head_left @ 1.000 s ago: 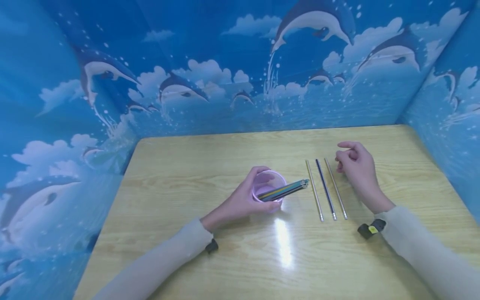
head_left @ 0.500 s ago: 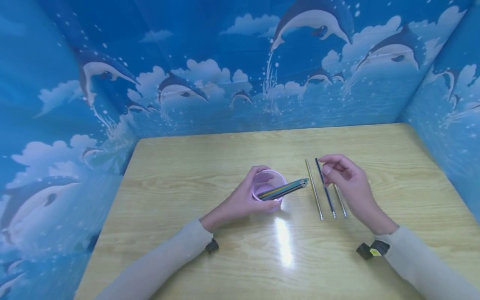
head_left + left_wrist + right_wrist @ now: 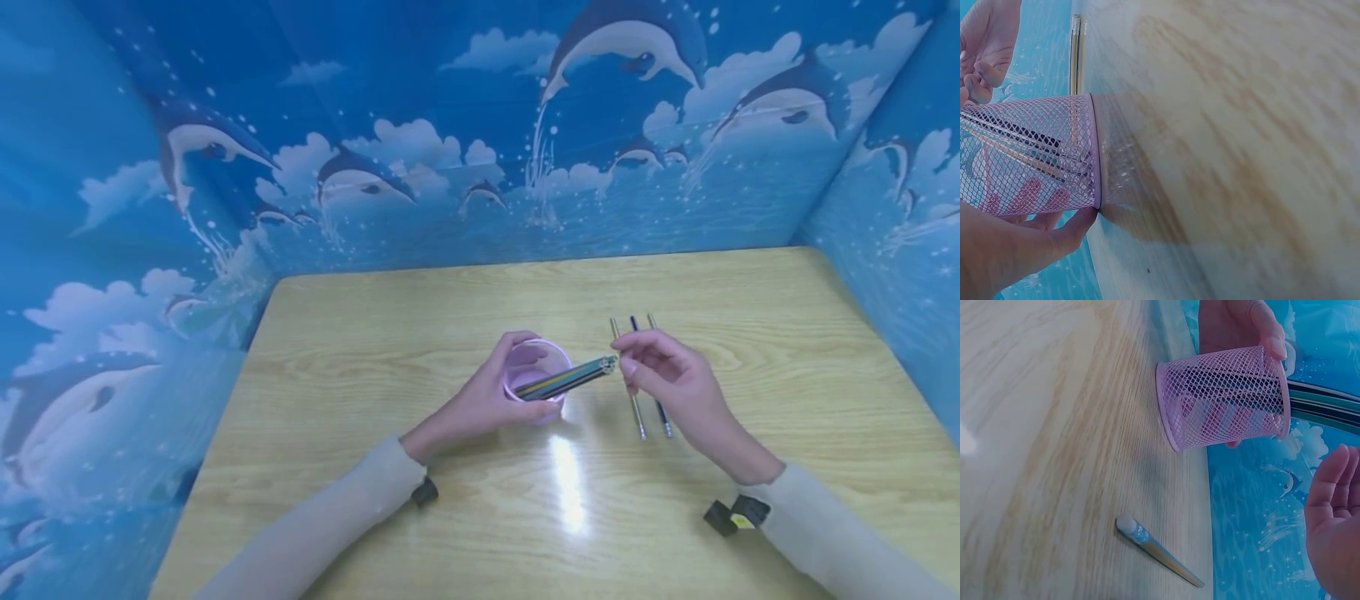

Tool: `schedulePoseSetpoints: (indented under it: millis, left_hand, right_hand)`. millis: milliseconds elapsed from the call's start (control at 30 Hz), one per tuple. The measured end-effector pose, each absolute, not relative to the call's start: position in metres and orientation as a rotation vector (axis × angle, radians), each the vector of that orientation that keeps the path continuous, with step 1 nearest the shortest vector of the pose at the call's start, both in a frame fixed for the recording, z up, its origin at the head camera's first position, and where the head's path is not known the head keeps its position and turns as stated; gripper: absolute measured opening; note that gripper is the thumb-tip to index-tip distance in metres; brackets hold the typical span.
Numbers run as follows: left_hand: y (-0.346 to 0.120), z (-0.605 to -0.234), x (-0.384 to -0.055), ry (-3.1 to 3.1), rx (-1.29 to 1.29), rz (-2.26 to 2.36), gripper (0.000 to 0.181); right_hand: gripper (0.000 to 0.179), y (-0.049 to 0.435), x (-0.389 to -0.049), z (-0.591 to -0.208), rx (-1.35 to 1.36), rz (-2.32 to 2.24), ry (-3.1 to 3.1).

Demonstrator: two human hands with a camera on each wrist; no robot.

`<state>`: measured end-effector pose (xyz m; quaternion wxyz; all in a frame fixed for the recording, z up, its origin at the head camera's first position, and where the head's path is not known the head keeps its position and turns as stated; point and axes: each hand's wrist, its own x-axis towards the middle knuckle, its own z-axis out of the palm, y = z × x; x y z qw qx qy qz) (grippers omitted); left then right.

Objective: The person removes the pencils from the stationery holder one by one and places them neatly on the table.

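Note:
My left hand (image 3: pixel 491 396) grips a pink mesh pencil cup (image 3: pixel 1225 434) from its left side, thumb in front. A bundle of pencils (image 3: pixel 564 382) leans in the cup, its ends sticking out past the rim to the right. Close by those ends is my right hand (image 3: pixel 675 383), thumb and index near each other; no pencil shows plainly in its fingers. Three loose pencils lie in a row on the table beneath it: a gold one (image 3: pixel 637 417), a dark blue one (image 3: pixel 664 420) and a third (image 3: pixel 652 322), mostly hidden by the hand.
The wood-grain table (image 3: pixel 360 350) has a bright light reflection in front of the cup. Blue dolphin-print sheeting (image 3: pixel 450 192) stands along the back and both sides. A black band with a small device (image 3: pixel 731 514) sits at my right wrist.
My right hand has moved left from beside the rightmost loose pencil, passing over the row to the bundle's ends. My left hand and the pencil cup stay where they were.

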<state>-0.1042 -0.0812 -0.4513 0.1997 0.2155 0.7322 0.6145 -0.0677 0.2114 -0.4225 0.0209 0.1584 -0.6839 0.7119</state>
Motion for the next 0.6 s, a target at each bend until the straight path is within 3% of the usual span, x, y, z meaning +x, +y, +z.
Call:
schedulePoseSetpoints:
  millis: [600]
  left_hand:
    - [-0.0806,-0.4515,-0.1040,2.048,0.608,1.721,0.090]
  right_hand:
    - [0.023,0.2044,-0.0673,-0.4212,0.476,2.204,-2.138]
